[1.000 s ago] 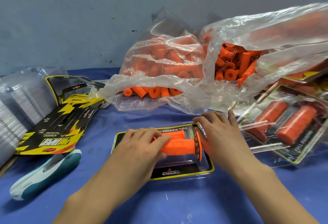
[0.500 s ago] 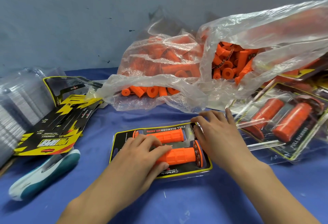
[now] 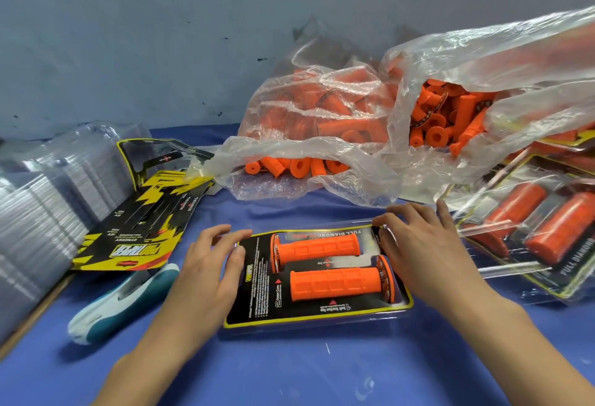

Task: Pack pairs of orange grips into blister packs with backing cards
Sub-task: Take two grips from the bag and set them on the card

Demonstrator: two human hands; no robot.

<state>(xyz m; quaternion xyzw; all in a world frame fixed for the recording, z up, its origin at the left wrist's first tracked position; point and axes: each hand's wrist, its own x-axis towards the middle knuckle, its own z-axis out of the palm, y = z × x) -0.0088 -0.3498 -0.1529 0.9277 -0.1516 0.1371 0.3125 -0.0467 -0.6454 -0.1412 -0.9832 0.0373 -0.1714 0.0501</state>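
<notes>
A clear blister pack with a black and yellow backing card lies flat on the blue cloth in front of me. Two orange grips rest in it side by side, the far grip and the near grip, their flanged ends pointing opposite ways. My left hand is at the pack's left end, fingers relaxed, thumb touching the edge. My right hand covers the right end, with arched fingertips pressing on the far right corner.
Two clear bags of loose orange grips lie behind the pack. Filled packs are piled at the right. At the left are stacked clear blister shells, loose backing cards and a teal and white tool.
My left hand has slid off the near grip to the pack's left end, so both grips now show. My right hand has stayed on the right end.
</notes>
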